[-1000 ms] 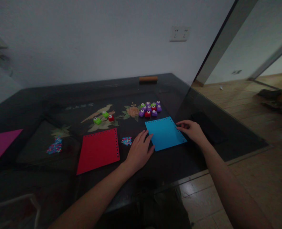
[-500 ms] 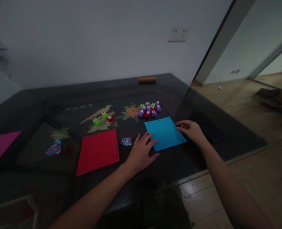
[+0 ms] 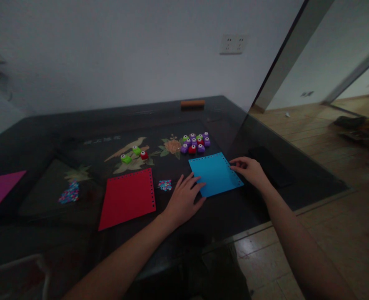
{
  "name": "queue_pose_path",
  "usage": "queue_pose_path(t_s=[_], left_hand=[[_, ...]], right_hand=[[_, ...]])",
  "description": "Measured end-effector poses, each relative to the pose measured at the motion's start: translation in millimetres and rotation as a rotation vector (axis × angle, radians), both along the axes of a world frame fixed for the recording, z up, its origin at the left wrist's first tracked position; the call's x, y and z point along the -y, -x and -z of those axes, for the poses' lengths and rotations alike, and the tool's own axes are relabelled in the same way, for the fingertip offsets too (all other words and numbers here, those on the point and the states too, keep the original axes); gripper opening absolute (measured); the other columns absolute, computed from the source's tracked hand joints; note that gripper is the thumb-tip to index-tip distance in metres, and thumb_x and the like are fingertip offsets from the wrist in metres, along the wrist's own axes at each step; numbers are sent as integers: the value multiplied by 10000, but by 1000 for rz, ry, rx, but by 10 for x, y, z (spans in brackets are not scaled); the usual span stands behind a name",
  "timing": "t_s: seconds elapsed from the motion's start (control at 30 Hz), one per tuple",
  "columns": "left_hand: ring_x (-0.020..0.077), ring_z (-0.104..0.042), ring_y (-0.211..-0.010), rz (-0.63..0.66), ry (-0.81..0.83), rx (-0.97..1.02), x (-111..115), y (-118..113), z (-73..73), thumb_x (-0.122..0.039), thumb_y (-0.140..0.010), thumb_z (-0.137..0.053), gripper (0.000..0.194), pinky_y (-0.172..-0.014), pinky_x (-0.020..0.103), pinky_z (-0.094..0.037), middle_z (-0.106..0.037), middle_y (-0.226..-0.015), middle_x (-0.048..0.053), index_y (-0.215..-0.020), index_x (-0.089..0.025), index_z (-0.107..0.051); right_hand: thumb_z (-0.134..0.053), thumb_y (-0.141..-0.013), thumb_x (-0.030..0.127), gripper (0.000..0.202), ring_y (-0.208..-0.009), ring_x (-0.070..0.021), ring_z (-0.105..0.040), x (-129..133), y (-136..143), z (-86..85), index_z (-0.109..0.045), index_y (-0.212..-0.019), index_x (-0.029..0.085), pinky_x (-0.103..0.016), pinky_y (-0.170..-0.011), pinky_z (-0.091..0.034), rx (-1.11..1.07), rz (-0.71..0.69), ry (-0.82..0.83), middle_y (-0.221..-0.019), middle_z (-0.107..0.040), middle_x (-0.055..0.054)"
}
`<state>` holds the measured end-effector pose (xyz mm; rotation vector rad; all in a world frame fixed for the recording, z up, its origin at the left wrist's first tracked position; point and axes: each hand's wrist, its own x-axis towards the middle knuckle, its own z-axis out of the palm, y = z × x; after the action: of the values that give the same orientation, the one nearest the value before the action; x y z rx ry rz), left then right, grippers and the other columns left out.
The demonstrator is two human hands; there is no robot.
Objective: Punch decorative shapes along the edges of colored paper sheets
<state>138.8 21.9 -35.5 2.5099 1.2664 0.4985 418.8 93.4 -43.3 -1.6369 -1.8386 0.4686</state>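
A sheet of blue paper (image 3: pixel 215 176) lies in front of me, with punched holes along its far and right edges. My left hand (image 3: pixel 184 199) rests with fingers spread over the sheet's left edge. At the right edge, the thumb and forefinger of my right hand (image 3: pixel 249 170) are pinched on the paper. Left of my left hand is a small patch of punched-out paper bits (image 3: pixel 165 185). Beyond it lies a red sheet (image 3: pixel 128 198), also holed along its far and right edges. Several purple, green and red craft punches (image 3: pixel 194 142) stand clustered behind the blue sheet.
Two green punches (image 3: pixel 126 158) and a red punch (image 3: pixel 144 155) stand behind the red sheet. Farther left are more paper bits (image 3: pixel 69 193) and a pink sheet (image 3: pixel 1 191). A dark flat object (image 3: pixel 270 166) lies right of my right hand; a brown cylinder (image 3: pixel 193 103) sits near the wall.
Hardly anything differs. Both hands stay at the blue sheet's edges, and the left thumb has shifted very slightly. The view has drifted a little.
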Motion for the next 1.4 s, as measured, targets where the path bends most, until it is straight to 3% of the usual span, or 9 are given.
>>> queue_pose_path(t_s=[0.63, 0.73, 0.8, 0.93, 1.0, 1.13, 1.2, 1.3, 1.4], left_hand=[[279, -336, -1349, -2, 16, 33, 2, 6, 10, -338, -853, -563, 413, -1114, 529, -233, -478, -1393, 87, -1250, -230, -523], [268, -344, -1346, -2, 15, 71, 12, 27, -78, -315, -850, -567, 414, -1114, 520, -237, -471, -1398, 92, -1252, -226, -521], [237, -394, -1316, 19, 13, 112, 18, 97, -223, -282, -860, -552, 389, -1119, 499, -241, -501, -1373, 79, -1246, -235, -524], [178, -518, -1197, 14, 37, 204, -9, 530, -536, -270, -903, -477, 328, -1033, 373, -403, -567, -1294, 59, -1224, -238, -540], [187, -554, -1148, -60, 6, 191, -60, 910, -560, -281, -911, -456, 300, -997, 363, -434, -613, -1224, 59, -1182, -223, -570], [216, -581, -1099, -318, -147, 149, -235, 1740, -287, -263, -897, -442, 270, -1005, 405, -414, -652, -1145, 74, -1087, -192, -621], [218, -614, -1019, -449, -222, 170, -326, 2033, -121, -252, -893, -421, 268, -943, 388, -457, -676, -1058, 93, -1017, -163, -642], [212, -627, -965, -500, -262, 200, -404, 2218, 6, -243, -881, -416, 262, -892, 366, -481, -685, -1001, 91, -973, -160, -647], [209, -622, -974, -467, -247, 200, -394, 2206, -15, -246, -877, -422, 256, -895, 357, -475, -678, -1012, 88, -978, -168, -644]], right_hand=[[-637, -721, 412, 314, -590, -153, -493, 10, 18, -23, -728, -884, 159, -291, -561, -407, -7, 14, 8, -701, -596, -42], [-624, -718, 454, 358, -592, -158, -498, 9, 24, -35, -728, -879, 152, -297, -566, -410, -25, 15, 4, -702, -602, -48], [-617, -711, 478, 384, -588, -163, -503, 10, 30, -51, -728, -873, 149, -302, -564, -411, -33, 21, 7, -695, -604, -51], [-620, -700, 483, 396, -588, -171, -519, 15, 22, -67, -729, -876, 145, -306, -563, -411, -20, 23, 28, -685, -606, -55], [-621, -700, 477, 397, -594, -175, -528, 11, 8, -61, -727, -891, 146, -307, -565, -412, -20, 23, 33, -691, -612, -55], [-613, -687, 509, 407, -582, -182, -546, -10, -19, -48, -730, -871, 165, -311, -554, -415, -33, 78, 31, -685, -636, -55], [-612, -675, 532, 414, -571, -189, -559, -14, -27, -49, -727, -838, 169, -315, -546, -419, -53, 159, 19, -681, -656, -61], [-616, -667, 555, 434, -530, -183, -552, -1, -34, -55, -715, -823, 162, -308, -513, -413, -118, 278, -12, -658, -660, -63], [-608, -690, 548, 436, -502, -175, -537, 24, -36, -87, -704, -847, 153, -297, -488, -405, -161, 337, -62, -604, -630, -47]])
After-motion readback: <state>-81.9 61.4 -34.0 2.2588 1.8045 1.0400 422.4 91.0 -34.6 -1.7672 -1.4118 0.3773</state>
